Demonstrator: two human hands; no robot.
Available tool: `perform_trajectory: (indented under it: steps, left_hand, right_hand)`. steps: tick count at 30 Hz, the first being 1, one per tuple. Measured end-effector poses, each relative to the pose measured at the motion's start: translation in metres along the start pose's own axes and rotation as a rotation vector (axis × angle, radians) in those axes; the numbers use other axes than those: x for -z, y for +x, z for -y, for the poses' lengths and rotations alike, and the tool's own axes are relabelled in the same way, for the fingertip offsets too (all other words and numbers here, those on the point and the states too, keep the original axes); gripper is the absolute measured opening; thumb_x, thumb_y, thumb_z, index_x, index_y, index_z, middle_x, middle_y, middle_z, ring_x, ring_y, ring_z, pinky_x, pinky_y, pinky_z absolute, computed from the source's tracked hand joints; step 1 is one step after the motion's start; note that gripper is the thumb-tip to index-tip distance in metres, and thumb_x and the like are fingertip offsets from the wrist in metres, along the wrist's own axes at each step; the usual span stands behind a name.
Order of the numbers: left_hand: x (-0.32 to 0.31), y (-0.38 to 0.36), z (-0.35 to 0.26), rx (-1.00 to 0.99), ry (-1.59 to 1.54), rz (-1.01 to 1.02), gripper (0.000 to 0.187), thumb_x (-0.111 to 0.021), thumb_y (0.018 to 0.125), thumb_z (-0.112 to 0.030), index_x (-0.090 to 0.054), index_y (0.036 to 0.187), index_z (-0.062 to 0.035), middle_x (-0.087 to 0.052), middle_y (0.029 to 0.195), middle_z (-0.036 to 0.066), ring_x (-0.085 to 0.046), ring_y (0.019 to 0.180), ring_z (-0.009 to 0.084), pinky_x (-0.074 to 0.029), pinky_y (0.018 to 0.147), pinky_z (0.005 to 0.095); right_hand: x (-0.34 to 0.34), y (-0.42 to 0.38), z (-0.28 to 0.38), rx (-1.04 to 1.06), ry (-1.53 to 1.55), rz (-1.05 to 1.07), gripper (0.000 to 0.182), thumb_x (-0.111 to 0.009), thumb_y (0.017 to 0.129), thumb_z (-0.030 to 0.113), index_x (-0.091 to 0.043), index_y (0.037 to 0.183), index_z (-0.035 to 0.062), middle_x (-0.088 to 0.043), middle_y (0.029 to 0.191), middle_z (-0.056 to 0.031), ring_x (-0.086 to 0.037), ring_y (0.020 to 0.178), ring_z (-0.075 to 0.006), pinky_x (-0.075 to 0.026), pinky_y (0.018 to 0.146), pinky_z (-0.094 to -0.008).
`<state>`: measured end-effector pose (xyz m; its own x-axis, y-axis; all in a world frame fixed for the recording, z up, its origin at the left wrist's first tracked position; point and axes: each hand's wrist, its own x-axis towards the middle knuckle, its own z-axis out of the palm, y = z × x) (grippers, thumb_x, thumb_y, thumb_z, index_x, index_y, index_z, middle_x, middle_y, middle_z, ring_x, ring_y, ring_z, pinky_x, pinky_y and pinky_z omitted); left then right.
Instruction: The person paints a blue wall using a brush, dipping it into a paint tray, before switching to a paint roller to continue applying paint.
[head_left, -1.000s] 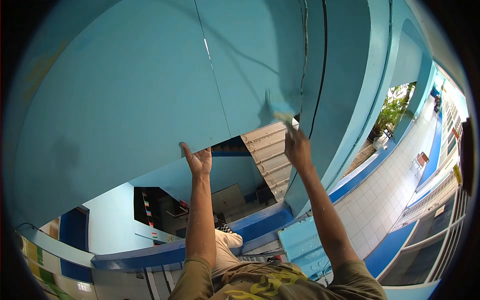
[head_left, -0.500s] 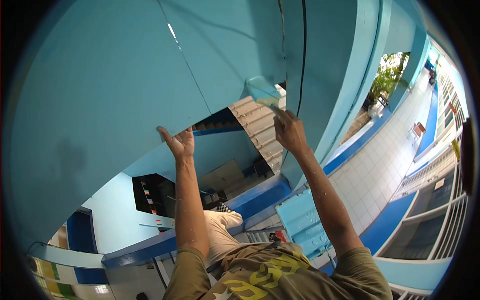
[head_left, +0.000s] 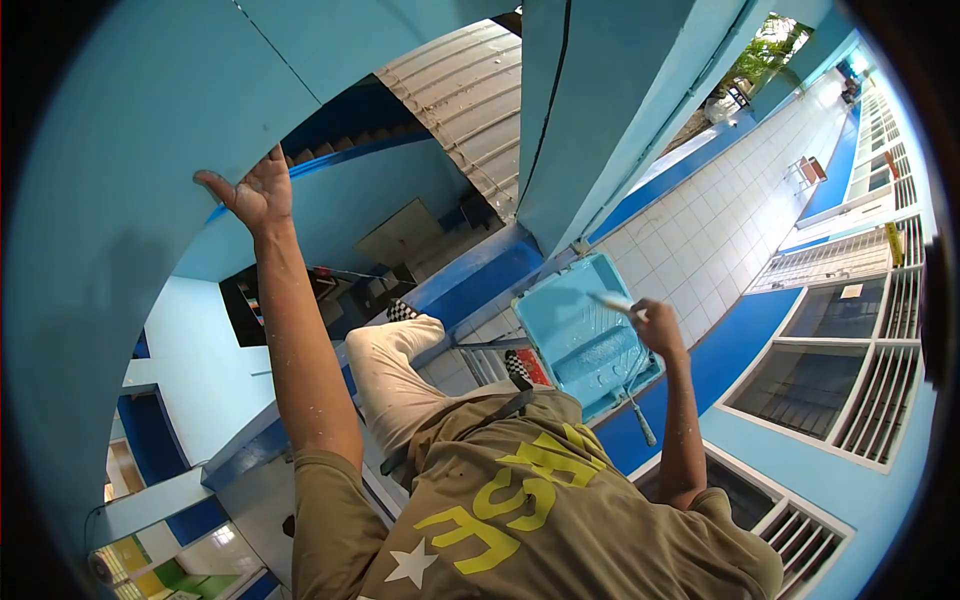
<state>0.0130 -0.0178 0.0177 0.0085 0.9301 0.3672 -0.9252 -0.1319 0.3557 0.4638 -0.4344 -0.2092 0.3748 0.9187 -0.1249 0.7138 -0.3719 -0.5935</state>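
My left hand (head_left: 258, 192) rests with fingers spread against the lower edge of the light-blue wall (head_left: 110, 130), thumb pointing left. In my right hand (head_left: 657, 328) is a paintbrush (head_left: 618, 305), its bristle end pointing left over the blue paint tray (head_left: 560, 312). The tray holds light-blue paint, and a paint roller (head_left: 642, 415) lies across its lower right side. Whether the bristles touch the paint, I cannot tell.
A ladder (head_left: 484, 366) stands below me beside the tray. A blue pillar (head_left: 590, 110) rises in front. Corrugated roofing (head_left: 465, 85) shows through the opening. A tiled corridor (head_left: 700, 220) and barred windows (head_left: 820, 355) are on the right.
My right hand has come down from near the wall and pillar to over the tray, with the brush. My left hand stays at the wall edge while the view has shifted.
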Motion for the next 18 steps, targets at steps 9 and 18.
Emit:
perform_trajectory:
  steps: [9,18]
  left_hand:
    - [0.011,0.007,-0.004,0.008,-0.006,-0.013,0.081,-0.091,0.066,-0.039,-0.056,0.136,-0.0174,-0.060,0.133,0.003,-0.050,0.130,0.0227,-0.037,0.115,0.0485]
    - [0.014,0.005,-0.005,0.033,-0.005,0.033,0.072,-0.089,0.068,-0.040,-0.061,0.130,-0.0164,-0.063,0.129,0.001,-0.053,0.126,0.0209,-0.038,0.113,0.0479]
  right_hand:
    - [-0.115,0.002,-0.013,0.074,-0.291,0.117,0.022,-0.061,0.086,0.013,-0.066,0.106,0.0042,-0.067,0.083,-0.0223,-0.066,0.077,-0.0441,-0.052,0.069,-0.0542]
    - [-0.086,-0.011,-0.037,-0.002,-0.077,0.250,0.024,-0.063,0.084,0.015,-0.070,0.104,0.0034,-0.070,0.079,-0.0243,-0.069,0.073,-0.0393,-0.055,0.063,-0.0469]
